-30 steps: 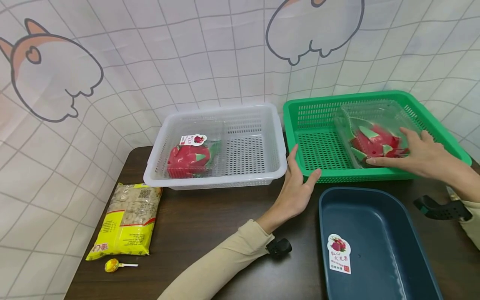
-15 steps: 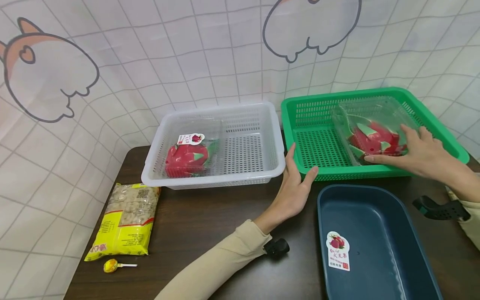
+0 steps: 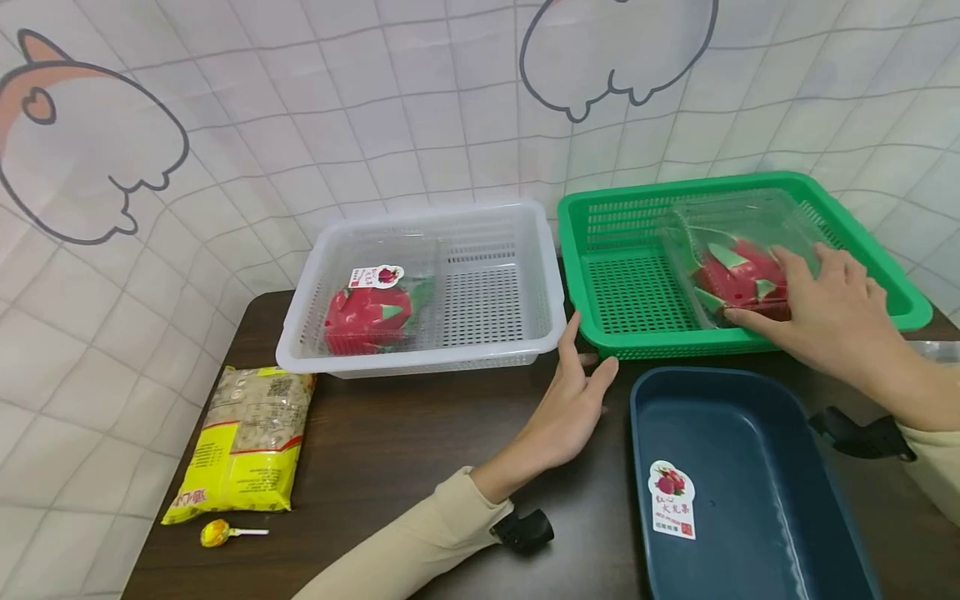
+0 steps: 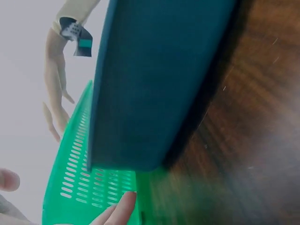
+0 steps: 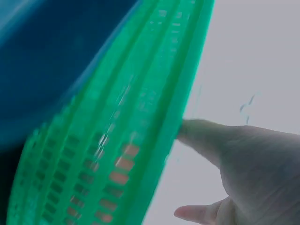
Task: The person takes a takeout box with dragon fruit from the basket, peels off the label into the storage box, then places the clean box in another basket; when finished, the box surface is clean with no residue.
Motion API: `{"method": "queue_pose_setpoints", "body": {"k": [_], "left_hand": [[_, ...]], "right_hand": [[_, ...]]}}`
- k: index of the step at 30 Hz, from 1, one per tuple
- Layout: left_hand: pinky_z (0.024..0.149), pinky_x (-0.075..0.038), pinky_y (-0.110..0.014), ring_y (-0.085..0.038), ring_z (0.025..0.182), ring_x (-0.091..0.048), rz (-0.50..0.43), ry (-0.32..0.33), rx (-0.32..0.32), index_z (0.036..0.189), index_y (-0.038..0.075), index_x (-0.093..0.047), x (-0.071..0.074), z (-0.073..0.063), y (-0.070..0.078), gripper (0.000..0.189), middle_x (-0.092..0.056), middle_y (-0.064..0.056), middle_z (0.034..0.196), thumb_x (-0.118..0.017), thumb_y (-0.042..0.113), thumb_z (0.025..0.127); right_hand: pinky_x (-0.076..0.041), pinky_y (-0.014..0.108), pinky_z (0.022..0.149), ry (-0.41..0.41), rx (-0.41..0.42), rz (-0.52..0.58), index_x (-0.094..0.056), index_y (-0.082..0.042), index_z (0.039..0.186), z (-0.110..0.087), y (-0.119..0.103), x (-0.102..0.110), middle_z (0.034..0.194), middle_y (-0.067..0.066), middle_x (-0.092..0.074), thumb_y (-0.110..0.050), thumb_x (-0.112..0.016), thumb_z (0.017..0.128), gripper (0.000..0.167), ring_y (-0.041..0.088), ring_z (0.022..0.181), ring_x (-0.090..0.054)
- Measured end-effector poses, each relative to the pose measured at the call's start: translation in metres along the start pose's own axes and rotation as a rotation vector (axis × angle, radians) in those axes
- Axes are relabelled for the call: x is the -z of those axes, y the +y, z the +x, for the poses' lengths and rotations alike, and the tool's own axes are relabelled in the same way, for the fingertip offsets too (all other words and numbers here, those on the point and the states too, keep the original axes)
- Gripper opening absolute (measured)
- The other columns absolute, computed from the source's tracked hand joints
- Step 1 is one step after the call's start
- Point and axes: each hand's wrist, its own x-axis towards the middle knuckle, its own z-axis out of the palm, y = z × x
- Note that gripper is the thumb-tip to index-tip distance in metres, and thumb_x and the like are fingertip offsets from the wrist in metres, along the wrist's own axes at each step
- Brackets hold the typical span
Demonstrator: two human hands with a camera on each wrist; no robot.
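A clear plastic box [image 3: 686, 242] with a red dragon fruit [image 3: 750, 271] inside lies tilted in the right part of the green basket [image 3: 622, 342]. My right hand [image 3: 840, 321] is over the box's near right side, fingers spread; whether the fingertips touch it cannot be made out. In the right wrist view, the thumb reaches past the basket's rim. My left hand [image 3: 558, 408] hovers by the gap between the white basket [image 3: 420, 360] and the green one, fingers loosely extended and holding nothing. Another boxed dragon fruit [image 3: 367, 317] with a label sits in the white basket's left half.
A dark blue tray [image 3: 738, 500] with a dragon fruit sticker [image 3: 671, 500] stands in front of the green basket. At the table's left are a yellow snack-like bag [image 3: 240, 446] and a lollipop [image 3: 217, 533]. A patterned cloth wall [image 3: 420, 100] rises behind.
My left hand has drawn slightly down and toward me from the baskets. My right hand has shifted a little left, with its wrist lower. The box stays put in the green basket.
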Motion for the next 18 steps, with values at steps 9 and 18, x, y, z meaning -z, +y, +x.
{"method": "queue_pose_setpoints", "body": {"k": [9,18], "left_hand": [[0.095,-0.058,-0.036,-0.032,0.115,-0.068,0.075,-0.07,-0.103,0.167,0.02,-0.017,0.06,-0.057,0.009,0.066,-0.049,-0.014,0.147,-0.051,0.029,0.111],[0.095,-0.056,-0.04,-0.022,0.113,-0.066,0.585,0.254,-0.403,0.15,0.012,-0.046,0.165,-0.096,-0.008,0.056,-0.065,-0.006,0.126,-0.071,0.015,0.099]], "right_hand": [[-0.041,0.074,0.093,0.123,0.344,0.111,-0.047,0.005,0.149,-0.022,-0.053,0.006,0.152,0.039,-0.035,-0.011,-0.079,0.092,0.068,0.06,0.133,-0.038],[-0.055,0.061,0.093,0.046,0.573,0.281,-0.062,-0.004,0.139,-0.038,-0.102,0.005,0.139,0.017,-0.056,-0.008,-0.081,0.09,0.053,0.036,0.125,-0.055]]}}
